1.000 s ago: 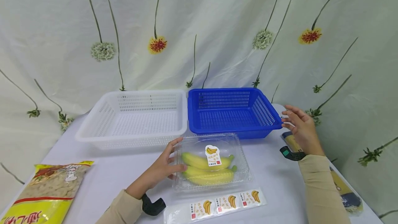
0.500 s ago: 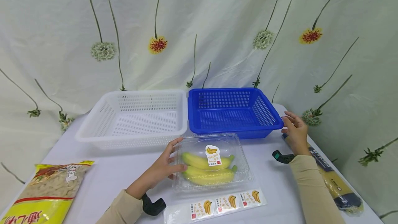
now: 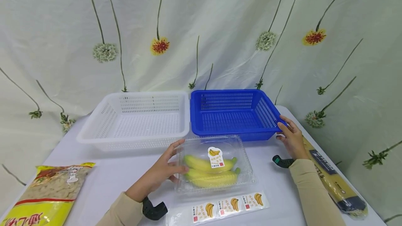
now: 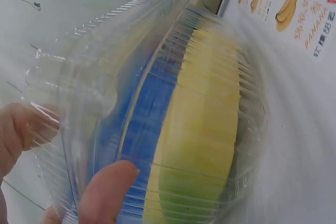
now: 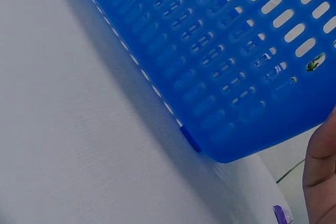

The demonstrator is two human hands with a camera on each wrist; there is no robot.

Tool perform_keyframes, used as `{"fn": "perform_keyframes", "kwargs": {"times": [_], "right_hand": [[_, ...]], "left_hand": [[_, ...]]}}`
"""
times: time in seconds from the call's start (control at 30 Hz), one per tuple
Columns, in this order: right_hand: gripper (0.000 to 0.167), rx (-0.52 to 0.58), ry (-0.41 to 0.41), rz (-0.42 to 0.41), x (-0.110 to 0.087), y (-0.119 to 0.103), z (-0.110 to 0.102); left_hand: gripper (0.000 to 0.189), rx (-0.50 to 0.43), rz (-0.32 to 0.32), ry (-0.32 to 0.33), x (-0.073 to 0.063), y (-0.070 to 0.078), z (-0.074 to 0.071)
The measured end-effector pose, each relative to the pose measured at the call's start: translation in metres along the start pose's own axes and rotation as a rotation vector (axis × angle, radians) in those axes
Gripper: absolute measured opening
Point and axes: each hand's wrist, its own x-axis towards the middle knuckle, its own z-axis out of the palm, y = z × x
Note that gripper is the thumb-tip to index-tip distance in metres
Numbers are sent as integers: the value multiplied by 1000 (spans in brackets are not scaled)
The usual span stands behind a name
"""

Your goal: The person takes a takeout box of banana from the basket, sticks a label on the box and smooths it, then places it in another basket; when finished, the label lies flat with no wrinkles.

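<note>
In the head view, my left hand (image 3: 164, 170) grips the left side of a clear plastic clamshell box (image 3: 245, 170), thumb in front and fingers spread along the back. Two yellow bananas (image 3: 210, 180) with green tips lie inside, and a banana label (image 3: 215, 157) sits on the lid. The left wrist view has the thumb (image 4: 113, 192) against the ribbed clear wall, close to one banana (image 4: 205, 108). Farther right, my right hand (image 3: 292, 140) pinches the front right corner of the blue basket (image 3: 232, 136). Only part of that hand enters the right wrist view beside the basket (image 5: 210, 77).
A white basket (image 3: 132, 140) stands left of the blue one. A strip of banana labels (image 3: 216, 208) lies in front of the box. At the left is a yellow bag (image 3: 50, 194) of shell-like pieces, and along the right table edge a long noodle packet (image 3: 333, 180).
My right hand has moved left and slightly down, from beside the blue basket onto its corner, uncovering more of the noodle packet. The left hand and the box stay put.
</note>
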Motion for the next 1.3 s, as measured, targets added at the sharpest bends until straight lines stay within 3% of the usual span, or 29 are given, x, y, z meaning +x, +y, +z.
{"fn": "perform_keyframes", "kwargs": {"times": [0.23,0.5,0.67,0.9,1.13,1.3], "right_hand": [[25,-42,-16,3,0,-1,0],[23,-59,-3,11,1,4,0],[22,-26,1,2,1,6,0],[22,-25,3,-8,0,7,0],[23,24,-19,-24,0,7,0],[25,0,-1,-14,0,7,1]], "left_hand": [[101,-14,-13,2,-6,10,3],[99,-49,0,-53,-20,31,9],[99,-49,26,-95,-21,48,10],[98,33,48,-88,-8,77,11],[97,77,81,-109,18,99,6],[96,77,86,-99,37,113,6]]}}
